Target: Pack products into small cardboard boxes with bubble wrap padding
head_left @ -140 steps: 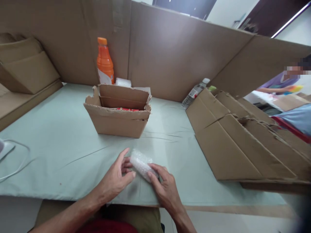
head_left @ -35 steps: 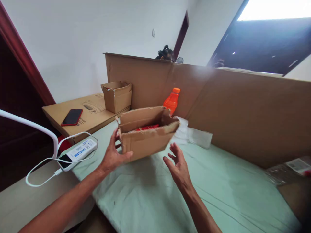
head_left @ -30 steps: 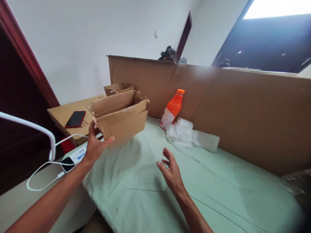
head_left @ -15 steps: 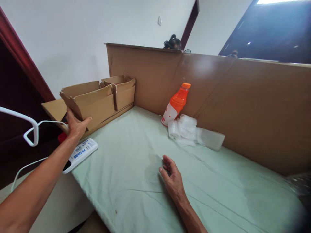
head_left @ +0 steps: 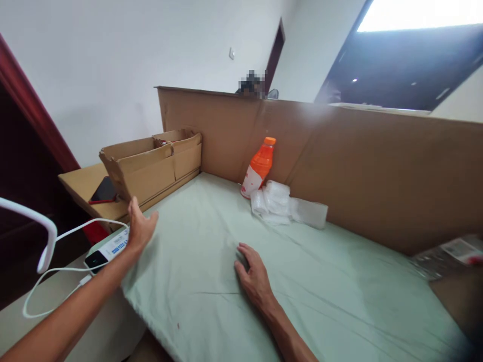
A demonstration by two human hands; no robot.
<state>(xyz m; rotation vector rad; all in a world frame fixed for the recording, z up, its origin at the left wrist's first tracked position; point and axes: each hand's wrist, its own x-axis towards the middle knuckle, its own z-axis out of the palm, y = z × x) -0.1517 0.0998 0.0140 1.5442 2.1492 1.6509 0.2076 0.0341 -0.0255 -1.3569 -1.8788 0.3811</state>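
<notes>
My left hand hovers open above the table's left edge, just below a small open cardboard box that sits on a flat carton. The hand holds nothing. A second open box stands right behind the first. My right hand rests palm down on the pale green table cover, fingers loosely spread, empty.
An orange bottle and a heap of bubble wrap stand against the tall cardboard partition. A dark phone lies on the flat carton. A white power bank with cable lies at the left edge. A person's head shows behind the partition.
My left hand carried the box from the table to the flat carton at the left, set it beside the other box and let go. My right hand lowered onto the table.
</notes>
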